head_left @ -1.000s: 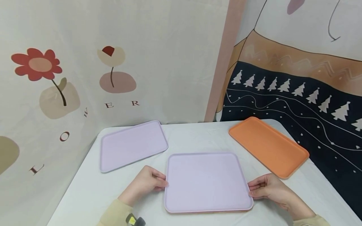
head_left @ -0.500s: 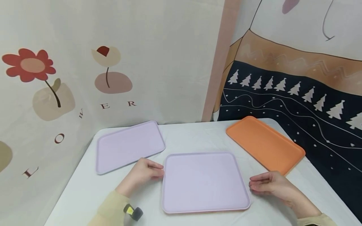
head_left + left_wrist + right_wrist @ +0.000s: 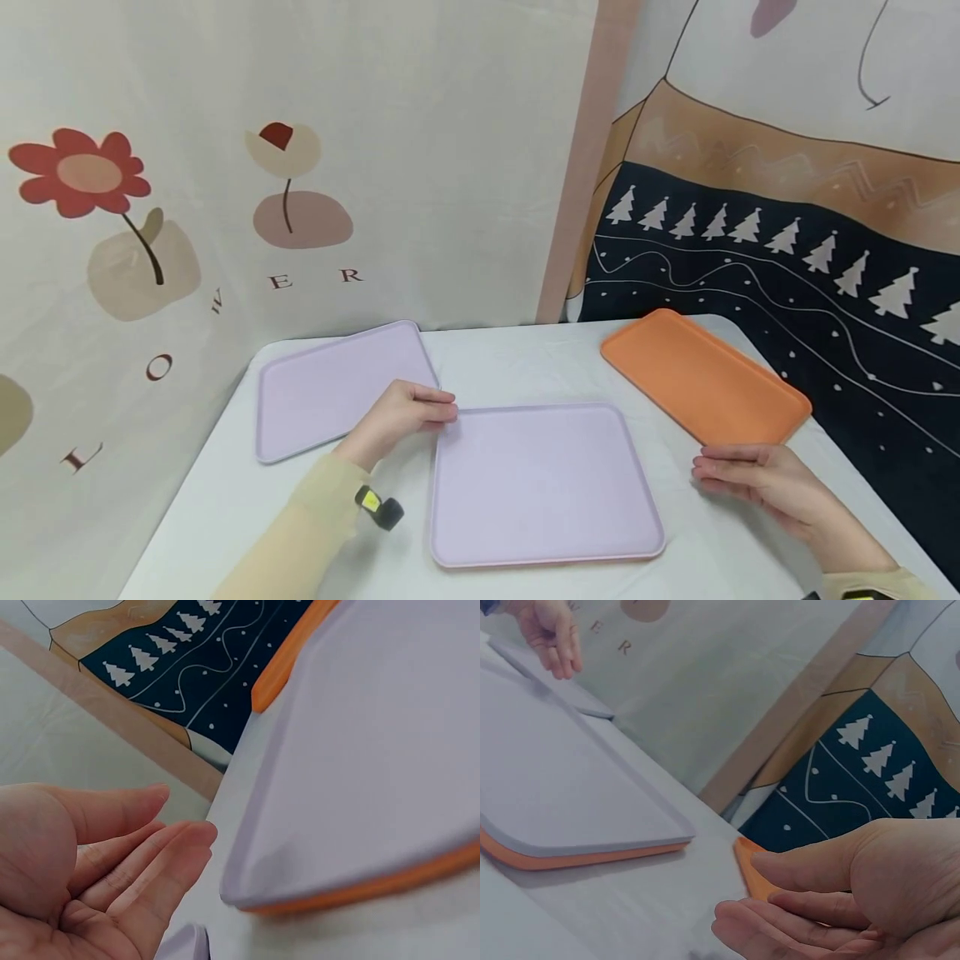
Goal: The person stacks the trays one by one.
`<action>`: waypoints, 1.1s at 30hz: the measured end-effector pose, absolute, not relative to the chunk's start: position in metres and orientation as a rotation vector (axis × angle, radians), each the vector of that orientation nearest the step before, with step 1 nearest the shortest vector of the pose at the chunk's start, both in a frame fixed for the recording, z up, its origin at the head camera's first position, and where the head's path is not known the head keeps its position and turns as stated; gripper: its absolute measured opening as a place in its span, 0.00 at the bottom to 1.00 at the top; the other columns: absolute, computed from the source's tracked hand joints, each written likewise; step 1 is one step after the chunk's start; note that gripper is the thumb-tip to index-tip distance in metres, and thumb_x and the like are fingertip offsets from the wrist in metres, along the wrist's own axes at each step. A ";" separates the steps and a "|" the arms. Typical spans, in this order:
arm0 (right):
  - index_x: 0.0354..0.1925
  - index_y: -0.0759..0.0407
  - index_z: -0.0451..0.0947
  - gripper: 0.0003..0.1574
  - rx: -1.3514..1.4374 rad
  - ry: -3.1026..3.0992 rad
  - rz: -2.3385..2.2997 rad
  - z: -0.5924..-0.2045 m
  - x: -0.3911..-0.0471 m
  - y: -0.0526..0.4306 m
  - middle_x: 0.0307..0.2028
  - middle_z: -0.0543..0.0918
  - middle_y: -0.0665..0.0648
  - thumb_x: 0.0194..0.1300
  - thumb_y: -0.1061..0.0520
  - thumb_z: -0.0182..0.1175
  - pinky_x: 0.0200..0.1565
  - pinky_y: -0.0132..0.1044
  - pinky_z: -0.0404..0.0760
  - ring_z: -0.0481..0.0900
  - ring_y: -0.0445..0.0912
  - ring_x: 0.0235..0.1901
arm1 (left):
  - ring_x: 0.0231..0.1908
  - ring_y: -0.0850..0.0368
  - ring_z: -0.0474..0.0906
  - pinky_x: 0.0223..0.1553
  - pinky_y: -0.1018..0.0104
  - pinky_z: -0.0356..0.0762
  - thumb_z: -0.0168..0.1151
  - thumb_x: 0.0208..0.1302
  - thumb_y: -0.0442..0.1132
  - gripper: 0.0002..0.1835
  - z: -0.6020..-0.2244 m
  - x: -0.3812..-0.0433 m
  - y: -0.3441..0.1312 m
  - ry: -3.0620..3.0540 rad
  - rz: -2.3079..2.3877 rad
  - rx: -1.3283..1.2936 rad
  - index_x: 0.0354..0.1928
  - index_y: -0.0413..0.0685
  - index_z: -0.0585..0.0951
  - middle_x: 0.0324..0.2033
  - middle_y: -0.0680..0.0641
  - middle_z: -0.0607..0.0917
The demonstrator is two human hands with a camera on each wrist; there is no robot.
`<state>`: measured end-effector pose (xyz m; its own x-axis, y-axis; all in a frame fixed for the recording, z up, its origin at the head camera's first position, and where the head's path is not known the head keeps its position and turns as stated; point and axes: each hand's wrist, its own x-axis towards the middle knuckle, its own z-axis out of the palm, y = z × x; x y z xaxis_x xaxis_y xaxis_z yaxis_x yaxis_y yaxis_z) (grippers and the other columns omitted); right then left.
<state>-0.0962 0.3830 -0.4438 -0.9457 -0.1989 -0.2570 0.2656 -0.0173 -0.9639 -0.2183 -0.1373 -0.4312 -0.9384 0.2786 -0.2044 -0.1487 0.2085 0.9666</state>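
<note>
A lilac tray (image 3: 547,483) lies at the front middle of the white table, stacked on an orange tray (image 3: 360,891) whose edge shows beneath it in both wrist views. My left hand (image 3: 405,417) hovers near the stack's far left corner, fingers extended and holding nothing. Over to the right, my right hand (image 3: 765,483) is apart from the stack, close to the near end of a second orange tray (image 3: 705,375). Its fingers are loosely extended with nothing between them. Behind my left hand lies another lilac tray (image 3: 337,392), partly covered by that hand.
The white table (image 3: 517,362) stands against a pale printed curtain (image 3: 450,167) with flowers and letters. A dark fabric with white trees (image 3: 787,292) hangs at the right. A small black and yellow device (image 3: 378,507) is strapped at my left wrist.
Both hands have let go of the stacked trays' sides. The left has moved up toward the far left corner, the right away to the right. The stack stays in place.
</note>
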 end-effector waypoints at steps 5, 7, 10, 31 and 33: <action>0.52 0.70 0.85 0.13 0.100 1.890 -2.132 -0.442 -0.097 0.397 0.46 0.90 0.62 0.75 0.73 0.59 0.53 0.43 0.88 0.90 0.50 0.47 | 0.45 0.51 0.90 0.53 0.57 0.88 0.73 0.66 0.30 0.22 -0.428 -0.233 -0.122 2.109 1.779 0.099 0.59 0.25 0.82 0.46 0.37 0.90; 0.51 0.68 0.86 0.14 0.101 1.860 -2.176 -0.443 -0.097 0.403 0.46 0.90 0.62 0.74 0.75 0.58 0.53 0.43 0.88 0.90 0.51 0.47 | 0.45 0.51 0.90 0.53 0.58 0.88 0.74 0.66 0.30 0.22 -0.427 -0.238 -0.116 2.096 1.781 0.087 0.59 0.26 0.82 0.46 0.37 0.91; 0.49 0.65 0.87 0.16 0.123 1.835 -2.223 -0.443 -0.098 0.411 0.46 0.90 0.63 0.74 0.77 0.57 0.53 0.44 0.88 0.90 0.52 0.47 | 0.44 0.52 0.90 0.52 0.59 0.88 0.73 0.65 0.29 0.23 -0.427 -0.245 -0.108 2.063 1.805 0.087 0.60 0.25 0.82 0.45 0.37 0.91; 0.53 0.72 0.80 0.14 0.617 2.042 -2.044 -0.450 -0.107 0.472 0.40 0.89 0.50 0.71 0.72 0.65 0.53 0.46 0.89 0.91 0.46 0.41 | 0.47 0.49 0.89 0.53 0.58 0.88 0.69 0.68 0.26 0.23 -0.420 -0.279 -0.040 1.887 1.849 0.156 0.62 0.23 0.79 0.49 0.33 0.89; 0.61 0.78 0.74 0.21 0.655 2.076 -1.985 -0.450 -0.107 0.475 0.39 0.88 0.48 0.73 0.70 0.64 0.52 0.45 0.89 0.91 0.46 0.41 | 0.48 0.48 0.89 0.53 0.57 0.88 0.69 0.68 0.25 0.23 -0.420 -0.281 -0.035 1.871 1.856 0.163 0.63 0.23 0.79 0.49 0.33 0.89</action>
<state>-0.1073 0.4755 -0.4501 -0.8830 0.1799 -0.4335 0.4412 0.0027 -0.8974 -0.2809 -0.0351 -0.4200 -0.8699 0.4197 -0.2590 -0.2557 0.0651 0.9646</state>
